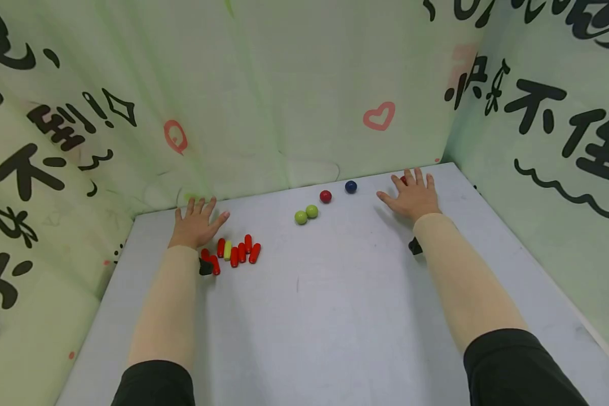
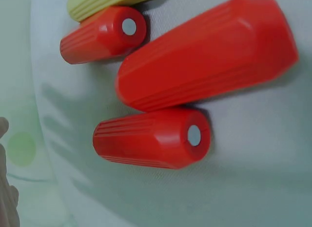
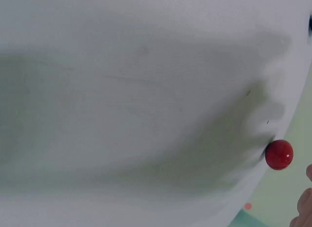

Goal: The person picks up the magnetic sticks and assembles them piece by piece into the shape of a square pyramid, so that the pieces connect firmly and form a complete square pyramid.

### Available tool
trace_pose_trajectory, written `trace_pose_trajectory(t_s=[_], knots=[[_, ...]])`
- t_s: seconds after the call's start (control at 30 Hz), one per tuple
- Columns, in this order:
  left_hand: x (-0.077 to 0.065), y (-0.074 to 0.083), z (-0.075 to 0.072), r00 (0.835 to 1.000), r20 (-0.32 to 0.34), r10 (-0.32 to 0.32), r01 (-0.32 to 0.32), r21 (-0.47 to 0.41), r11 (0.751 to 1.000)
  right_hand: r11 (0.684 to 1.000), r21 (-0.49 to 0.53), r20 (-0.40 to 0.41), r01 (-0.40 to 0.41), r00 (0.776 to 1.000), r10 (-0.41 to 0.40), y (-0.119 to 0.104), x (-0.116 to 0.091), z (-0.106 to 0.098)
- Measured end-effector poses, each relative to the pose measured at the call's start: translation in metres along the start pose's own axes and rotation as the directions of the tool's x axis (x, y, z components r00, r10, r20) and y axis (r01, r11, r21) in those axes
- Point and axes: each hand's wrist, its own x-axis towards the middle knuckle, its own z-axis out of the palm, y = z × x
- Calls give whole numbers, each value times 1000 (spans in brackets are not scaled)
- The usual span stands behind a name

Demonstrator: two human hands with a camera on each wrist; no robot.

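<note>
My left hand (image 1: 193, 225) hovers with spread fingers above the table's far left, empty. Just right of and below it lie several red ridged rods (image 1: 255, 253) and one yellow-green rod (image 1: 227, 250). Close up in the left wrist view, a large red rod (image 2: 207, 53) touches a smaller-looking one (image 2: 146, 139) with a pale round spot on its end. Over at the far right my right hand (image 1: 411, 197) also spreads its fingers and holds nothing. A red ball (image 3: 279, 154) sits near the far edge, partly hidden behind those fingers in the head view.
Two green balls (image 1: 307, 214), another red ball (image 1: 326, 196) and a dark blue ball (image 1: 351, 186) form a slanting row toward the back of the white table (image 1: 304, 316). Pale green curtains (image 1: 284, 90) with black lettering stand behind and at both sides.
</note>
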Motion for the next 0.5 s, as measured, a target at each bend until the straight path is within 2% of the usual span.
trace_pose_trajectory(t_s=[0.13, 0.27, 0.37, 0.5], knots=[[2, 3, 1, 1000, 8, 3, -3, -3, 1000, 999, -1, -26, 32, 999, -32, 0, 6, 6], [3, 8, 3, 999, -1, 38, -38, 10, 999, 992, -22, -88, 122, 988, -123, -11, 15, 15], [4, 12, 3, 995, -27, 99, -97, 47, 994, 973, -50, -130, 225, 964, -230, -30, 19, 14], [2, 19, 2, 979, -59, 195, -189, 95, 977, 928, -51, -158, 370, 914, -374, -62, 22, 12]])
